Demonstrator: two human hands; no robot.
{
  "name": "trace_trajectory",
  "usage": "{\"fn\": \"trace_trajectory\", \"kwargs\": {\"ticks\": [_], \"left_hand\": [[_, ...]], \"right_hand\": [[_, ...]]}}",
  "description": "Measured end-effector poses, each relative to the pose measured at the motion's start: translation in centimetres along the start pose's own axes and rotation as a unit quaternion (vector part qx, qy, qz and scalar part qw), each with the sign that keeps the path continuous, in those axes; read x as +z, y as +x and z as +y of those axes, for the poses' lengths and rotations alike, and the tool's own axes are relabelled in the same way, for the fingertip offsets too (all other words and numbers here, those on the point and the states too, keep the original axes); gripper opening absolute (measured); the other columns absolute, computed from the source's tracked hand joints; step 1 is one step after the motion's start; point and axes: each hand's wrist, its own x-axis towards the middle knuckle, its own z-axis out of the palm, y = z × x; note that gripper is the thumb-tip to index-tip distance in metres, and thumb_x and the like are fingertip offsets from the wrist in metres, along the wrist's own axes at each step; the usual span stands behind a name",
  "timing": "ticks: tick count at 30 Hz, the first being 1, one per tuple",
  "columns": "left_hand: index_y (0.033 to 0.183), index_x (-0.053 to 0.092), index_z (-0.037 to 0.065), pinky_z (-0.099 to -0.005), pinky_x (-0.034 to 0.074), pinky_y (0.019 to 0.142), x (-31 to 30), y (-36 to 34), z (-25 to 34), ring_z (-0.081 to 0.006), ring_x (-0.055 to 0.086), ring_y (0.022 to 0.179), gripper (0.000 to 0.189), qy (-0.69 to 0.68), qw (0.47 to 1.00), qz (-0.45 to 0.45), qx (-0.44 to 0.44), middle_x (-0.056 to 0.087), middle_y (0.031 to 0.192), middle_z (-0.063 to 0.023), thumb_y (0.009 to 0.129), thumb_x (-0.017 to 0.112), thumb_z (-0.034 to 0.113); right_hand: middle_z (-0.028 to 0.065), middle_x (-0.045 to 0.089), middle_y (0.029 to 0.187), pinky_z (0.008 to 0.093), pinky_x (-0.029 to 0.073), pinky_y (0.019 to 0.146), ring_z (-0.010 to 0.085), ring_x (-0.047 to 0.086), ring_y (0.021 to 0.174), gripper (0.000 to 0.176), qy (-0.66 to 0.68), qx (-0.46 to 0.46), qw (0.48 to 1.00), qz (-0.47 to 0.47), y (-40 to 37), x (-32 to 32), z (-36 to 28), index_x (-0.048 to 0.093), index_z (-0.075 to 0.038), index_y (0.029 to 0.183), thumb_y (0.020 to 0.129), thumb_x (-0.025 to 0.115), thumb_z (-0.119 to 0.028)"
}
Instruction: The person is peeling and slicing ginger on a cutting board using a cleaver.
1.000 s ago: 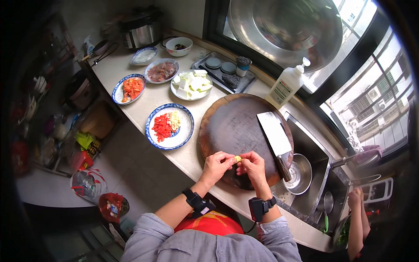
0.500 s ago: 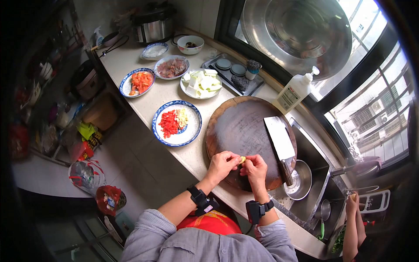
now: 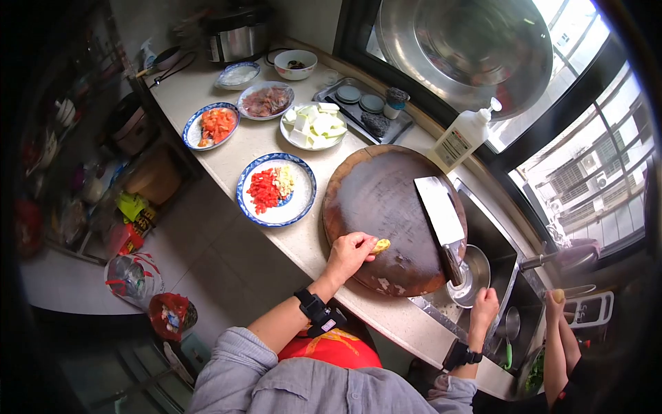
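My left hand [image 3: 350,255] pinches a small yellow piece of ginger [image 3: 381,245] above the near part of the round wooden chopping board [image 3: 365,193]. My right hand [image 3: 485,312] is over the sink's near edge, close to a metal bowl [image 3: 485,276]. Its fingers are curled closed, and whatever they may hold is hidden. A cleaver [image 3: 440,210] lies flat on the board's right side, its handle toward the bowl. Left of the board, a blue-rimmed plate [image 3: 243,200] carries chopped red pepper [image 3: 263,192] and minced garlic [image 3: 284,181].
Farther back stand plates of tomato [image 3: 217,125], meat [image 3: 265,101] and pale green-white chunks [image 3: 317,125]. A pump bottle [image 3: 458,141] is behind the board. At right, another person's hands [image 3: 556,310] work by the sink [image 3: 507,262]. Bags of waste [image 3: 172,314] are on the floor.
My right hand has left the ginger and moved right, over to the sink edge. My left hand keeps the ginger above the board. The view has shifted slightly.
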Motion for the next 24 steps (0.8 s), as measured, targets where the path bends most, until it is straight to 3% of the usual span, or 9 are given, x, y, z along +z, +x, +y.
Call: {"fn": "trace_trajectory", "kwargs": {"ticks": [1, 2, 4, 5, 6, 8, 17, 19, 24], "left_hand": [[0.091, 0.062, -0.003, -0.0209, 0.050, 0.057, 0.0, 0.0, -0.1, -0.0098, 0.061, 0.065, 0.022, -0.014, 1.000, -0.003, 0.003, 0.064, 0.077, -0.0080, 0.083, 0.057, 0.017], [0.092, 0.062, -0.002, -0.0213, 0.049, 0.059, -0.1, 0.1, -0.1, -0.0097, 0.061, 0.066, 0.021, -0.028, 1.000, -0.005, 0.006, 0.064, 0.077, -0.0080, 0.081, 0.058, 0.015], [0.093, 0.062, -0.001, -0.0220, 0.049, 0.061, -0.4, 0.1, -0.2, -0.0096, 0.060, 0.067, 0.021, 0.032, 0.999, -0.007, 0.032, 0.064, 0.078, -0.0075, 0.077, 0.058, 0.013], [0.094, 0.063, 0.000, -0.0226, 0.048, 0.063, -0.6, 0.1, -0.3, -0.0095, 0.060, 0.068, 0.023, 0.094, 0.994, -0.011, 0.058, 0.064, 0.079, -0.0070, 0.074, 0.059, 0.011], [0.094, 0.063, 0.000, -0.0226, 0.048, 0.063, -0.7, 0.1, -0.5, -0.0095, 0.060, 0.068, 0.023, 0.096, 0.994, -0.012, 0.057, 0.064, 0.079, -0.0070, 0.074, 0.059, 0.011], [0.095, 0.063, 0.002, -0.0236, 0.047, 0.065, -0.6, 0.3, -1.1, -0.0091, 0.059, 0.069, 0.027, 0.081, 0.994, -0.014, 0.078, 0.064, 0.080, -0.0059, 0.069, 0.058, 0.008], [0.100, 0.056, -0.003, -0.0200, 0.048, 0.068, -0.9, -0.1, 0.0, -0.0072, 0.058, 0.077, 0.023, 0.098, 0.993, -0.041, 0.045, 0.061, 0.087, -0.0054, 0.077, 0.058, 0.000], [0.100, 0.056, -0.003, -0.0199, 0.048, 0.067, -0.8, 0.0, -0.3, -0.0070, 0.058, 0.076, 0.023, 0.084, 0.995, -0.043, 0.043, 0.061, 0.086, -0.0052, 0.077, 0.058, 0.001], [0.101, 0.056, -0.003, -0.0196, 0.048, 0.065, -0.8, 0.0, 0.0, -0.0065, 0.057, 0.073, 0.022, 0.080, 0.995, -0.044, 0.047, 0.062, 0.084, -0.0048, 0.079, 0.057, 0.001]], "right_hand": [[0.0096, 0.056, 0.077, 0.0358, 0.044, 0.060, 0.0266, 0.057, 0.068, 0.017, -0.160, 0.008, 0.987, 0.002, 0.2, 0.2, 0.9, 0.056, -0.004, 0.091, 0.075, 0.052, -0.002], [0.0096, 0.056, 0.077, 0.0358, 0.044, 0.060, 0.0266, 0.057, 0.068, 0.017, -0.160, 0.007, 0.987, 0.004, -0.2, 0.4, 0.2, 0.056, -0.004, 0.091, 0.075, 0.052, -0.002], [0.0139, 0.055, 0.090, 0.0412, 0.044, 0.069, 0.0349, 0.056, 0.083, 0.035, -0.091, -0.134, 0.983, 0.087, -1.7, 1.2, -2.2, 0.055, -0.008, 0.105, 0.071, 0.049, 0.002], [0.0137, 0.053, 0.098, 0.0362, 0.045, 0.071, 0.0289, 0.056, 0.087, 0.044, -0.005, -0.110, 0.993, 0.029, -1.8, 1.7, -2.8, 0.053, -0.007, 0.112, 0.070, 0.049, 0.004], [0.0127, 0.055, 0.092, 0.0315, 0.046, 0.070, 0.0243, 0.057, 0.081, 0.036, 0.102, -0.109, 0.989, -0.001, -2.5, 1.9, -5.6, 0.056, -0.004, 0.106, 0.071, 0.050, 0.003], [0.0099, 0.057, 0.075, 0.0274, 0.045, 0.063, 0.0198, 0.057, 0.068, 0.014, 0.187, -0.243, 0.951, -0.021, -3.6, 3.4, -10.6, 0.060, -0.001, 0.089, 0.076, 0.056, -0.001], [0.0032, 0.056, 0.061, 0.0223, 0.044, 0.050, 0.0088, 0.051, 0.051, 0.020, 0.328, -0.116, 0.895, -0.281, -5.3, 10.5, -18.7, 0.059, -0.002, 0.098, 0.078, 0.056, -0.007], [0.0018, 0.056, 0.063, 0.0201, 0.042, 0.043, 0.0061, 0.050, 0.048, 0.018, 0.387, -0.014, 0.850, -0.358, -4.8, 10.1, -18.7, 0.059, -0.003, 0.095, 0.080, 0.050, -0.005], [0.0022, 0.056, 0.064, 0.0191, 0.042, 0.038, 0.0058, 0.050, 0.046, 0.017, 0.439, -0.009, 0.814, -0.380, -4.4, 10.5, -18.1, 0.058, -0.003, 0.094, 0.080, 0.048, -0.005]]}}
